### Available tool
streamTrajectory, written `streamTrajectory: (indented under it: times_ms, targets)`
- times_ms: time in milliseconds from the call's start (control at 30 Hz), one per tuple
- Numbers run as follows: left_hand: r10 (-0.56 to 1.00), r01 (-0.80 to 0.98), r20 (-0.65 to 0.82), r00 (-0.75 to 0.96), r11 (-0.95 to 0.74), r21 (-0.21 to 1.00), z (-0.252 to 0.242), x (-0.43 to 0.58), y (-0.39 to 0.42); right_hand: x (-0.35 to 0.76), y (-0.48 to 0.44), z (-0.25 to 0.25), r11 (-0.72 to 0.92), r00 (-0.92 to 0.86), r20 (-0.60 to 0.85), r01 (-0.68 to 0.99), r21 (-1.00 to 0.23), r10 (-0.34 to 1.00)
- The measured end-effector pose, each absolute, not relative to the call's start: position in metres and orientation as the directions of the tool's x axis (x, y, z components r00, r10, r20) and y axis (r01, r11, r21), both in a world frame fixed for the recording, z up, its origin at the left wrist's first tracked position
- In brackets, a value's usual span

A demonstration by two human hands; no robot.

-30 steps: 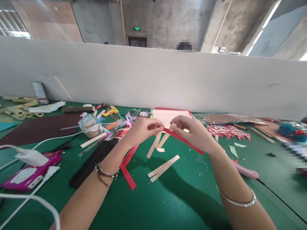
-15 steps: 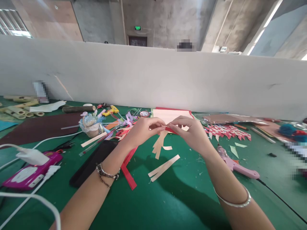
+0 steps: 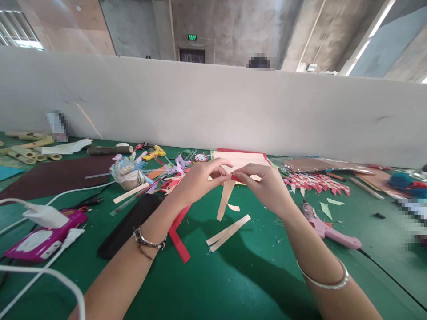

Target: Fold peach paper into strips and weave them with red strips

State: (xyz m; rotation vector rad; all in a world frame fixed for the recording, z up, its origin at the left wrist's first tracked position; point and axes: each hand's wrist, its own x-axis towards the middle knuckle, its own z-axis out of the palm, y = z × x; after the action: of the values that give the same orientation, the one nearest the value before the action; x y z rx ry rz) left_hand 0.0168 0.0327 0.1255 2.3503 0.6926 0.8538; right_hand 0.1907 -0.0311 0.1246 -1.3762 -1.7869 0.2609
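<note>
My left hand (image 3: 203,180) and my right hand (image 3: 263,180) meet over the green table. Between my right thumb and fingers is a small red paper strip (image 3: 236,178). The left thumb touches its left end, while the left index finger is raised off it. Below the fingertips hangs a cream paper strip (image 3: 224,200); its top is hidden by my left hand. Two cream strips (image 3: 228,233) lie in a V on the table under my hands. Behind them rests a stack of pink and red paper sheets (image 3: 240,158).
Pink glue gun (image 3: 333,234) with a cable at right, near a red-and-white woven paper piece (image 3: 316,183). Black case (image 3: 130,226), red strips (image 3: 180,244), small flower pot (image 3: 128,173) and magenta power strip (image 3: 46,238) at left. White partition (image 3: 213,106) behind.
My left index finger has lifted away from the thumb. The several cream strips that fanned out below my fingers now show as one hanging strip.
</note>
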Motion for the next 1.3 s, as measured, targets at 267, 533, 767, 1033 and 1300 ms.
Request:
streamTrajectory:
  times_ms: [267, 533, 767, 1033, 1300]
  targets:
    - [0.626, 0.301, 0.406, 0.666, -0.723, 0.621, 0.1265, 0.0171, 0.0325, 0.1908, -0.0309, 0.1239, 0.398, -0.114, 0.469, 0.722, -0.566, 0.876]
    - [0.626, 0.296, 0.409, 0.664, -0.723, 0.625, 0.126, 0.0171, 0.0332, 0.1914, -0.0311, 0.1246, 0.407, -0.144, 0.46, 0.733, -0.545, 0.876]
    - [0.614, 0.312, 0.407, 0.676, -0.739, 0.597, 0.1259, 0.017, 0.0338, 0.1928, -0.0304, 0.1241, 0.415, -0.172, 0.45, 0.744, -0.524, 0.876]
    - [0.609, 0.288, 0.407, 0.681, -0.734, 0.615, 0.1228, 0.018, 0.0341, 0.1944, -0.0288, 0.1231, 0.403, -0.182, 0.43, 0.762, -0.506, 0.884]
    - [0.606, 0.284, 0.401, 0.687, -0.732, 0.62, 0.1234, 0.0185, 0.034, 0.1947, -0.0303, 0.1242, 0.388, -0.18, 0.411, 0.77, -0.507, 0.894]
